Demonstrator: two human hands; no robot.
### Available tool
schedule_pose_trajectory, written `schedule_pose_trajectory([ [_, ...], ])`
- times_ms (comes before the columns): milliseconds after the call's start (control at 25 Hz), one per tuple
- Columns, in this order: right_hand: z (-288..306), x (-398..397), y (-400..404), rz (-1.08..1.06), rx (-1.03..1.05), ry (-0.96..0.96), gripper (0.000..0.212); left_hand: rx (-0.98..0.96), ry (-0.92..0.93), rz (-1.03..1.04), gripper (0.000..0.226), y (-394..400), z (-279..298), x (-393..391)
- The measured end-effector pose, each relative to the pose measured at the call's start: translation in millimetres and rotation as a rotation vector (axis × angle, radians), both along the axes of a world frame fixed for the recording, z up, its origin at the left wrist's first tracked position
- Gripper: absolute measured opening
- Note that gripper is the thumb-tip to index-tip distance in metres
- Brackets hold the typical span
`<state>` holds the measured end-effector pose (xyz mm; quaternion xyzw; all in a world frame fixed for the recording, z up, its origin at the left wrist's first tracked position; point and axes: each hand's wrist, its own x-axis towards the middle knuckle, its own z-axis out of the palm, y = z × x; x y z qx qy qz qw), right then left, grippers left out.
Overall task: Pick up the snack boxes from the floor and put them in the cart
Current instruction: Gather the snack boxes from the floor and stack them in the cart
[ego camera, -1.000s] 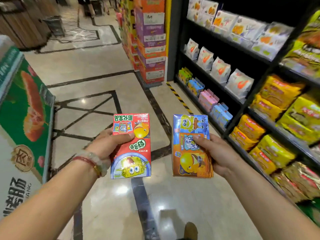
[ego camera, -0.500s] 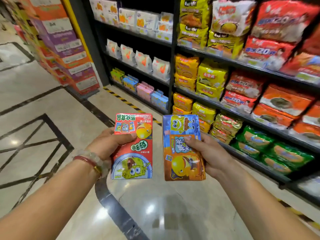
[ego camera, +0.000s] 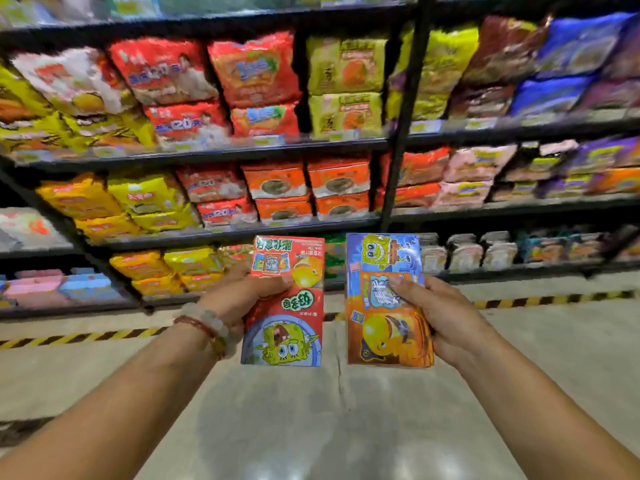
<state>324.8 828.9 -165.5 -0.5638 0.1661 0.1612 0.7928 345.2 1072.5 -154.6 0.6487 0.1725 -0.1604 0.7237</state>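
Observation:
My left hand (ego camera: 242, 297) grips a red snack box (ego camera: 285, 323) with a cartoon sponge figure, thumb across its front, held upright at chest height. Beside it, my right hand (ego camera: 440, 317) holds a blue and orange snack box (ego camera: 384, 303) the same way, thumb on its face. The two boxes hang side by side, a small gap between them, above the polished floor. No cart is in view.
Black store shelves (ego camera: 242, 233) packed with bagged snacks fill the view ahead, close in front. A yellow and black hazard stripe (ego camera: 86, 337) runs along the floor at the shelf base. Pale glossy floor (ego camera: 329, 427) lies between me and the shelves.
The view has swung right: the open aisle and stacked cartons at left are gone, and the shelves now face me squarely. Both hands hold their boxes as before.

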Motion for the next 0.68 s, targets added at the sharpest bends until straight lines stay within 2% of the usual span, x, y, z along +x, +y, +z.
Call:
schedule_pose_trajectory([
  [320,-1,-10,-157,-0.455,-0.032,-0.016,0.028,-0.047,0.072,-0.473,0.051,-193,-4,93],
  [480,-1,-2,-211,-0.662,-0.080,-0.025,0.023,-0.089,0.081,-0.676,0.027,-278,-10,143],
  [600,2,7,-241,-0.788,-0.058,-0.036,0.029,-0.113,0.082,-0.820,0.043,-337,-5,176],
  [680,3,12,-257,-0.860,-0.059,-0.039,0.026,-0.106,0.094,-0.904,0.051,-373,-2,192],
])
